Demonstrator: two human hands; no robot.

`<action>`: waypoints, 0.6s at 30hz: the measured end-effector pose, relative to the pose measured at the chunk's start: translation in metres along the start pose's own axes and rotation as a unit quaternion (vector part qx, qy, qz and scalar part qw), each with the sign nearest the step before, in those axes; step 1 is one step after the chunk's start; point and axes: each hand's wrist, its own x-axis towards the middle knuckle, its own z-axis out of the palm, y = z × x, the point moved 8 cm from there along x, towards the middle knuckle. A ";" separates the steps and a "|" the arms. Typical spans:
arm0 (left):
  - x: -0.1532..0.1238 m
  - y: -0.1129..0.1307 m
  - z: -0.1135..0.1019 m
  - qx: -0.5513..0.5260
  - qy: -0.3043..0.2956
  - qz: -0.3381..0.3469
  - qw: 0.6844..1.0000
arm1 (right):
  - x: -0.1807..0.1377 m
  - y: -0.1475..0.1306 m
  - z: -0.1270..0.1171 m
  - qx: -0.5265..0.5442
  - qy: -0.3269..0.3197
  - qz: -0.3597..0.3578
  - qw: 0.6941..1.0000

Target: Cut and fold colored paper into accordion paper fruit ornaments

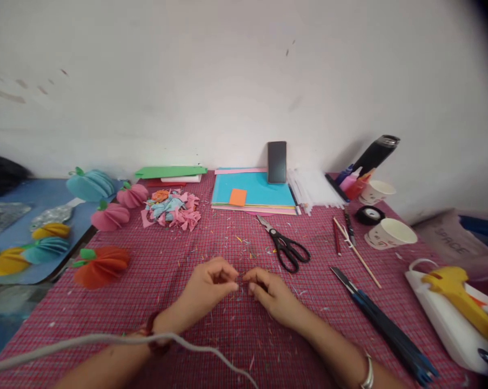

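Observation:
My left hand (207, 289) and my right hand (270, 292) meet over the middle of the red checked cloth (211, 237). Both are curled into a pinch, fingertips almost touching each other. Whatever sits between the fingertips is too small to make out. Black-handled scissors (286, 246) lie just beyond my right hand. An orange folded-paper pumpkin (100, 266) rests to the left of my left hand. A grey cable (106, 341) crosses over my left forearm.
Pink and teal paper pumpkins (109, 215), paper scraps (173, 208), a stack of coloured sheets (254, 194) with a phone (276, 161) stand at the back. Right side: pencils, paper cups (389, 233), tape roll, dark bottle, a yellow glue gun (458, 294) on a white box.

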 end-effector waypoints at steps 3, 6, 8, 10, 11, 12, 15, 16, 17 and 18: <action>-0.014 -0.014 -0.005 -0.080 0.049 -0.040 0.995 | 0.001 0.000 -0.001 0.005 0.014 0.000 1.000; -0.014 -0.026 -0.004 -0.201 0.096 -0.101 0.970 | -0.002 -0.004 -0.008 0.014 0.068 -0.019 0.997; -0.012 -0.028 0.008 -0.271 0.096 -0.131 0.949 | -0.005 -0.010 -0.016 0.008 0.116 -0.046 0.992; -0.008 -0.027 0.021 -0.311 0.085 -0.143 0.936 | -0.008 -0.017 -0.025 0.001 0.156 -0.079 0.985; -0.006 -0.025 0.026 -0.320 0.083 -0.143 0.933 | -0.010 -0.021 -0.028 -0.003 0.170 -0.093 0.981; -0.005 -0.024 0.031 -0.326 0.080 -0.142 0.931 | -0.010 -0.023 -0.030 -0.010 0.174 -0.105 0.979; -0.001 -0.022 0.040 -0.336 0.071 -0.139 0.929 | -0.011 -0.029 -0.030 -0.033 0.160 -0.132 0.978; 0.000 -0.023 0.042 -0.339 0.071 -0.140 0.928 | -0.011 -0.030 -0.030 -0.037 0.154 -0.140 0.977; 0.001 -0.024 0.043 -0.341 0.073 -0.143 0.926 | -0.011 -0.031 -0.029 -0.039 0.148 -0.147 0.977; 0.001 -0.026 0.043 -0.343 0.079 -0.146 0.925 | -0.011 -0.032 -0.029 -0.040 0.143 -0.152 0.977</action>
